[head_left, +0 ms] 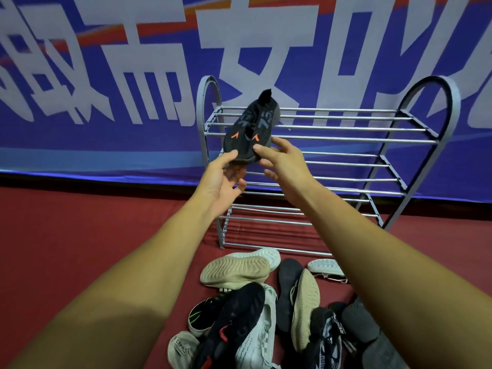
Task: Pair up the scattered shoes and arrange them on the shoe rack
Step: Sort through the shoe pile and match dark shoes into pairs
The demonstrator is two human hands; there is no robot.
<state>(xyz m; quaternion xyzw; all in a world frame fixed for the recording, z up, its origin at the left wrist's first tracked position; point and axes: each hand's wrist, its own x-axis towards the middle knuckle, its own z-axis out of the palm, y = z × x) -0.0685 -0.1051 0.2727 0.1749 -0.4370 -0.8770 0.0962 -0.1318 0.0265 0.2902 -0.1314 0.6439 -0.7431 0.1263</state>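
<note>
Head view: black shoe (250, 129) on shoe rack (346, 141) top tier, left end. Left hand (221, 182), right hand (287, 166) fingers loose, gripping nothing, thumbs touching its toe.

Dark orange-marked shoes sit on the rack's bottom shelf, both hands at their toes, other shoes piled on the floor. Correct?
No: the head view shows the dark shoes on the top shelf of the rack, left hand and right hand at their toes, the pile on the floor.
</note>
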